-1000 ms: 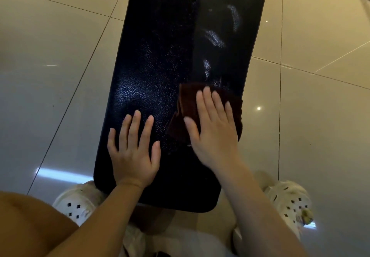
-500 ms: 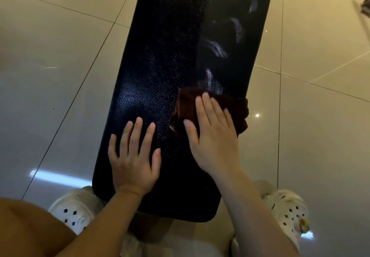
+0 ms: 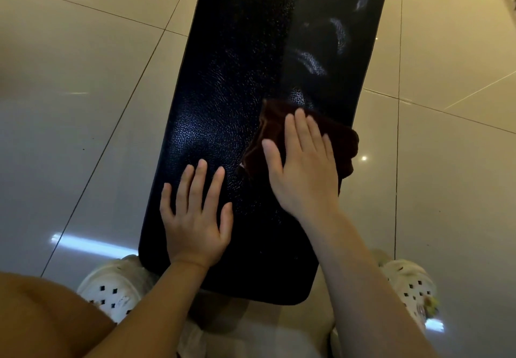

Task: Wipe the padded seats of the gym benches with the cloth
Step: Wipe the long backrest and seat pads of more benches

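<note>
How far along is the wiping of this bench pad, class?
Done: curved wipe streaks mark the far right of the padded seat. In hand: the right hand presses the dark cloth flat at the right edge, while the left hand rests on the pad. Left: the streak-free left side and near end.

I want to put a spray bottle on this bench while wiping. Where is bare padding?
The near end of the padded seat is crowded: the left hand lies flat on it, the right hand presses the cloth at its right edge. Bare padding runs beyond both hands, between the seat's long edges, and behind the right wrist.
</note>
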The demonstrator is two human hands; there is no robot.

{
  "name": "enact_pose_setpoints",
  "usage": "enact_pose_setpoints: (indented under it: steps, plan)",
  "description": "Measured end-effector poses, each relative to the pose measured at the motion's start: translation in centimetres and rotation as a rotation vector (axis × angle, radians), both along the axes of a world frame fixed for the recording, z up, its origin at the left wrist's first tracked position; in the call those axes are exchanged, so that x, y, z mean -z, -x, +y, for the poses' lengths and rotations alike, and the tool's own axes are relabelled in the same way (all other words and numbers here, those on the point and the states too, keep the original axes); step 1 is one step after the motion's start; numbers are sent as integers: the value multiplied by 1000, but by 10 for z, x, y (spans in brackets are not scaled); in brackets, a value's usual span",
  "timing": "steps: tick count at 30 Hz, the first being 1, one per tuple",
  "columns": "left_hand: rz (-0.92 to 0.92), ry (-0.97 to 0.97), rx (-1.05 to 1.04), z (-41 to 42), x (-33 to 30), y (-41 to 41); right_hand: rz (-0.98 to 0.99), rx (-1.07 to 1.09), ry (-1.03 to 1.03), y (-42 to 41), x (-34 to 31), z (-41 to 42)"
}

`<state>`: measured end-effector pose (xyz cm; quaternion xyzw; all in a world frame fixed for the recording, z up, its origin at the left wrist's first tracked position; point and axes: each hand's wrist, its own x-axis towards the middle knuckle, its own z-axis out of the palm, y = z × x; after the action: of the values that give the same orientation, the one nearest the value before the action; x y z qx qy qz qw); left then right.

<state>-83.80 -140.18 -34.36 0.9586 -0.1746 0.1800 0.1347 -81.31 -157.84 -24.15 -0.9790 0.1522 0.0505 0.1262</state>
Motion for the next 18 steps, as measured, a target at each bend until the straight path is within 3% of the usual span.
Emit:
enact_pose_setpoints:
  steps: [5, 14, 18]
  plan:
    - [0, -6, -7, 2, 1, 1, -12, -48, 20, -33, -5, -15]
    - [-5, 1, -2, 1, 1, 0, -30, 14, 51, 85, 23, 12]
    - [-15, 9, -4, 0, 0, 0, -46, 16, 0, 91, 27, 14]
